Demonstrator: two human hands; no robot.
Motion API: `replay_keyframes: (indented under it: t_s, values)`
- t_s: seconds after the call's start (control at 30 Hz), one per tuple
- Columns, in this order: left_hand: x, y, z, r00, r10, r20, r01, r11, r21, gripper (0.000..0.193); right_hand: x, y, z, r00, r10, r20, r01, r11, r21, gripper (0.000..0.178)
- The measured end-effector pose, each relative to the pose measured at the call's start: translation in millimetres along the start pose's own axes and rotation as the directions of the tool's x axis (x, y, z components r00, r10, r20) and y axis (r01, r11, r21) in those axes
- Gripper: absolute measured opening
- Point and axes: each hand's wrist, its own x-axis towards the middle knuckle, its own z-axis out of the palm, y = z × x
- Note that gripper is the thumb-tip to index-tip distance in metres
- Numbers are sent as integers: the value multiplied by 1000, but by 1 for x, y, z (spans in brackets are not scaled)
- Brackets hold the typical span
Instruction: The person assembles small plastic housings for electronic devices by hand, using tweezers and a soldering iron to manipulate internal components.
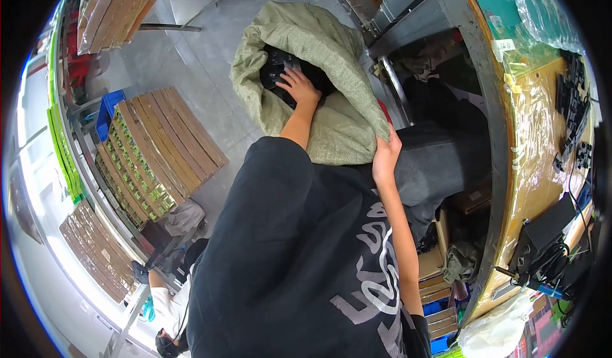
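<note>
A large olive-green woven sack (338,128) stands in front of me on the floor with its mouth gaping and its rim folded outward. My left hand (299,87) reaches into the mouth, fingers spread, over dark pieces (275,62) inside. What kind of pieces they are is too dark to tell. At the sack's near right edge, my right hand (386,154) is closed on the fabric, thumb against the rim. Something red (384,111) shows just beyond that hand, partly hidden by the sack.
Cardboard-edged stacks (169,144) with yellow-green parts fill the left, beside a blue bin (109,113). Another person's gloved hand (140,272) is at lower left. On the right runs a workbench (519,186) holding black parts (569,106) and a soldering iron (542,286). Grey floor tiles (204,90) lie between.
</note>
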Motion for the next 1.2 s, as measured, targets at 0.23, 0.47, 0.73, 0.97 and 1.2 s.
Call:
replay_keyframes:
  t_s: [0.23, 0.47, 0.73, 0.97, 1.2]
  values:
    - [17, -14, 3, 996, -61, 71, 73, 981, -182, 85, 0, 1, 3, 1000, 6, -3, -6, 999, -43, 15]
    - [6, -36, -6, 964, 176, 198, -75, 898, -433, 69, 1, 6, -1, 1000, 10, -9, -10, 1000, -18, 13]
    - [2, -51, -18, 982, 190, -12, -163, 807, -568, 57, 1, 1, 4, 999, 29, -41, -29, 1000, 4, 13]
    - [61, -100, 11, 933, 135, 333, -12, 938, -348, 101, 1, 1, 7, 998, 57, -39, -57, 998, 4, 17]
    - [63, -80, 3, 807, 201, 556, -168, 980, -110, 117, 3, 7, 7, 996, 58, -69, -55, 998, 44, 15]
